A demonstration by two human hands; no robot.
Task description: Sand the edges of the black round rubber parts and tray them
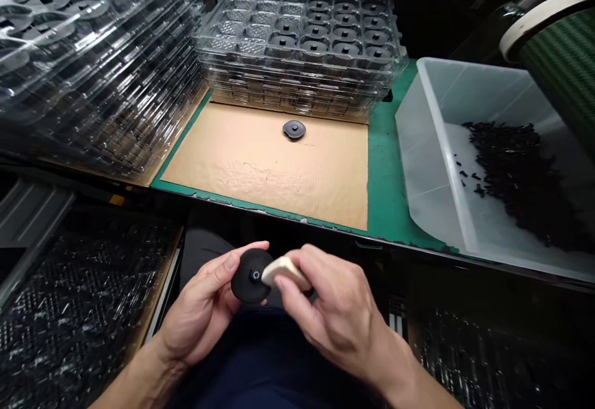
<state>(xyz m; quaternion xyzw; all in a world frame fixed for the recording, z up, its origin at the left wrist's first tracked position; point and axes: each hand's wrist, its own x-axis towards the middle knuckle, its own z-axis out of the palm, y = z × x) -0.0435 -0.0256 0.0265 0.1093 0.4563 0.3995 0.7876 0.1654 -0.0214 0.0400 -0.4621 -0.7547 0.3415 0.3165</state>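
Note:
Between thumb and fingers, my left hand (pixel 204 310) grips a round black plastic disc (pixel 248 288) by its edge, its small central hub facing up toward me. My right hand (pixel 339 310) pinches a cream-coloured pad (pixel 286 271), perhaps felt or sponge. The pad's tip is at the disc's face, right beside the hub. Both hands are above my lap, in front of the table edge. Another black disc (pixel 294 129), similar but with a less round outline, lies on the cardboard sheet (pixel 279 167) farther back.
Behind the cardboard stand stacked clear trays (pixel 297 87), the top one partly filled with black discs. A taller tray stack (pixel 116 87) rises at left. The translucent bin (pixel 432 149) at right holds many small black parts (pixel 515 167). More dark trays (pixel 79 291) sit low at left.

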